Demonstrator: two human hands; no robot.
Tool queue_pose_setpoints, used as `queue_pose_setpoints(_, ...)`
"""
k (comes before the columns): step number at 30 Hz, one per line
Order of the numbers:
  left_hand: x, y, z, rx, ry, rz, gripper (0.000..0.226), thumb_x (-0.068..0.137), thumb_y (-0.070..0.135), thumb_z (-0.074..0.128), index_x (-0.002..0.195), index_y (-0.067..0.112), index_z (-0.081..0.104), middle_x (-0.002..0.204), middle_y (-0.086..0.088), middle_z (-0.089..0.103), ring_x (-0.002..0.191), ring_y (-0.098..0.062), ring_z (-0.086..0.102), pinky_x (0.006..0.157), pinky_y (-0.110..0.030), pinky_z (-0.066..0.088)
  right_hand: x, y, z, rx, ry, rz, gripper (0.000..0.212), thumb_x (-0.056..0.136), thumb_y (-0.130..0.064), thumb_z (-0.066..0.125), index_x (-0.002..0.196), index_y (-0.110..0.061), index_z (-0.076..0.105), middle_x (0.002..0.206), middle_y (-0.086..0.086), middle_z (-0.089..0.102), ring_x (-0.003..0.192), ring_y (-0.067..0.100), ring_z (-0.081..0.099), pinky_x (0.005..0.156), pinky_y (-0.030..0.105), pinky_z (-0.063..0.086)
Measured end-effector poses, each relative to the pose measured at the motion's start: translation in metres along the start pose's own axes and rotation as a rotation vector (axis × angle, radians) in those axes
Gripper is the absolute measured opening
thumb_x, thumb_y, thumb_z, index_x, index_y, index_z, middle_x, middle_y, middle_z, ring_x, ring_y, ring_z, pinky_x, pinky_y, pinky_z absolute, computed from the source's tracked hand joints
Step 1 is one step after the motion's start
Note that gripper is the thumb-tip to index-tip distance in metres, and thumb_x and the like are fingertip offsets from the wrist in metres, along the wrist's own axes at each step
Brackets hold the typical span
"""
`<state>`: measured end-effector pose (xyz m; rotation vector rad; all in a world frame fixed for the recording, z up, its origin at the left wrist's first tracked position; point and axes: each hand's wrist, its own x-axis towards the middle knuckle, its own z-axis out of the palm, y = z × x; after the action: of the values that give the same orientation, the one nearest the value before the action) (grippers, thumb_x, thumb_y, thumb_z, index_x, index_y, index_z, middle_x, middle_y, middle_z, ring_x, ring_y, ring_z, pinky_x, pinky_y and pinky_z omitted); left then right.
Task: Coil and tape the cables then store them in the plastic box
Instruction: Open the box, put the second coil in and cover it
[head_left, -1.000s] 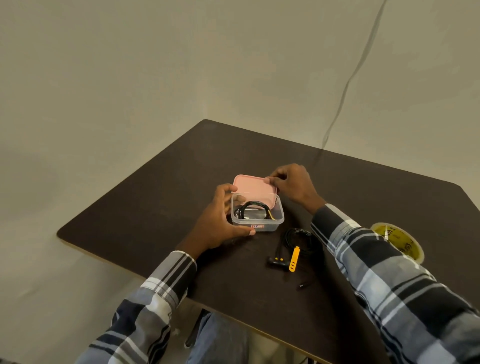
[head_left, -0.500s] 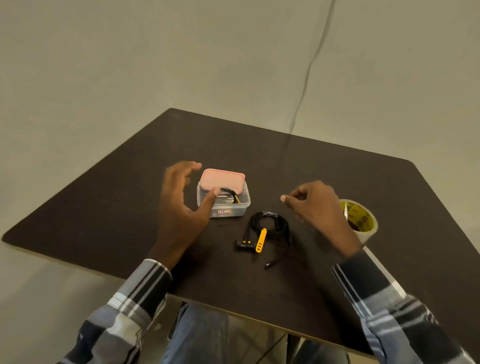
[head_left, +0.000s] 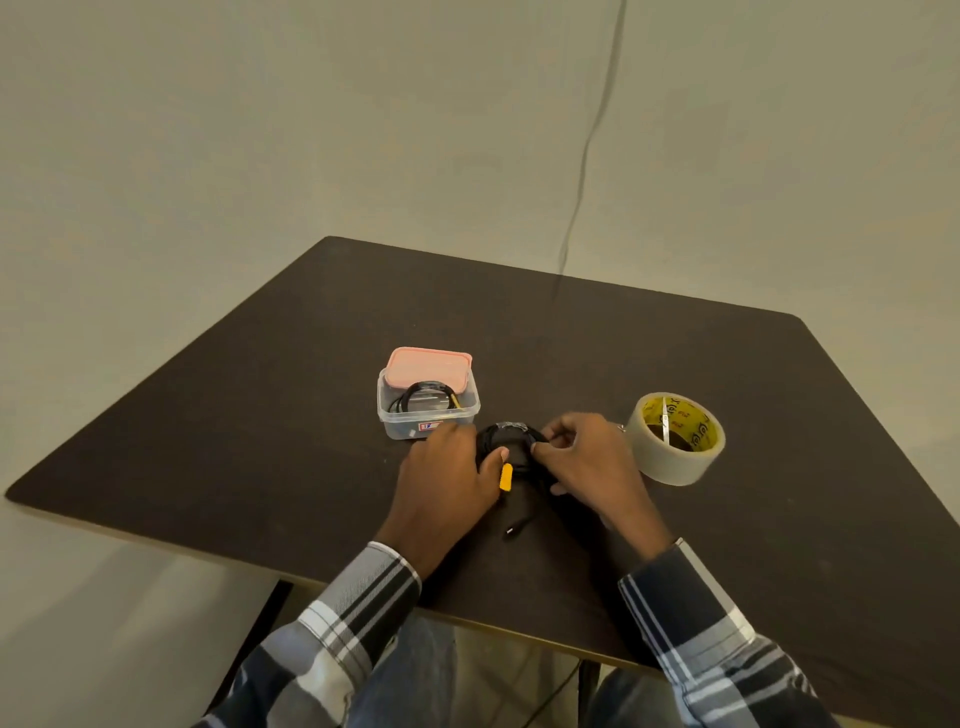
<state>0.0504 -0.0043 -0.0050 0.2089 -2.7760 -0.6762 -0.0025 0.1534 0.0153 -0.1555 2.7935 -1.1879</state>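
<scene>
A clear plastic box (head_left: 400, 421) stands mid-table with its pink lid (head_left: 429, 368) lying askew over the far half. Inside it lies a coiled black cable (head_left: 422, 396). Just right of the box a second black coiled cable (head_left: 506, 439) with an orange piece (head_left: 505, 477) rests on the table, a strip of tape across its top. My left hand (head_left: 447, 478) holds the coil's left side and my right hand (head_left: 582, 460) pinches its right side. A loose plug end (head_left: 511, 531) trails toward me.
A roll of clear tape (head_left: 672, 441) with a yellow core stands to the right of my right hand. The dark table (head_left: 260, 415) ends close to my body at its front edge. A thin wire (head_left: 582, 171) hangs down the wall behind.
Both hands left the box and lid and came together on the loose coiled cable. The view shifted so the box sits further left.
</scene>
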Motion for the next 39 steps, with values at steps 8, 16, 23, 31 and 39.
queue_pose_setpoints(8, 0.005, 0.001, -0.007, -0.249, -0.097, -0.114, 0.034, 0.091, 0.038, 0.064, 0.065, 0.02, 0.05, 0.064, 0.002, 0.055, 0.061, -0.014, 0.053, 0.054, -0.027, 0.037, -0.005, 0.009, 0.002, 0.276, -0.008, -0.102, 0.011, 0.09, -0.019, 0.071, 0.098, -0.025, 0.068, 0.094, -0.002, 0.068, 0.083, 0.014, 0.07, 0.067, 0.03, 0.062)
queue_pose_setpoints(16, 0.007, 0.001, -0.026, -0.697, -0.021, -0.088, 0.013, 0.092, 0.024, 0.067, 0.082, 0.016, 0.069, 0.065, -0.002, 0.07, 0.058, -0.011, 0.069, 0.06, -0.037, 0.059, -0.011, -0.008, -0.012, 0.557, 0.09, -0.266, 0.023, 0.088, -0.014, 0.074, 0.108, -0.025, 0.071, 0.097, -0.003, 0.071, 0.086, 0.011, 0.067, 0.077, 0.035, 0.059)
queue_pose_setpoints(23, 0.029, 0.005, -0.068, -0.855, 0.133, -0.03, 0.012, 0.09, 0.018, 0.071, 0.091, 0.007, 0.075, 0.079, -0.006, 0.074, 0.067, -0.015, 0.073, 0.067, -0.034, 0.062, -0.001, -0.042, -0.025, 0.549, 0.059, -0.361, 0.022, 0.089, -0.017, 0.073, 0.111, -0.022, 0.074, 0.098, -0.005, 0.076, 0.093, 0.017, 0.072, 0.08, 0.036, 0.062)
queue_pose_setpoints(31, 0.06, 0.003, -0.113, -1.0, 0.345, -0.017, 0.011, 0.09, 0.019, 0.071, 0.094, 0.01, 0.076, 0.074, -0.008, 0.075, 0.066, -0.02, 0.072, 0.067, -0.036, 0.061, 0.023, -0.116, -0.035, 0.723, 0.088, -0.469, 0.016, 0.089, -0.013, 0.074, 0.105, -0.012, 0.076, 0.095, 0.006, 0.077, 0.09, 0.021, 0.074, 0.077, 0.029, 0.061)
queue_pose_setpoints(39, 0.068, -0.022, -0.088, -1.033, 0.375, -0.21, 0.007, 0.089, 0.019, 0.071, 0.087, 0.014, 0.076, 0.071, -0.007, 0.074, 0.066, -0.022, 0.071, 0.074, -0.051, 0.061, 0.041, -0.12, 0.008, 0.856, -0.015, -0.278, 0.009, 0.09, -0.005, 0.07, 0.097, -0.008, 0.074, 0.089, 0.013, 0.073, 0.081, 0.021, 0.071, 0.067, 0.022, 0.058)
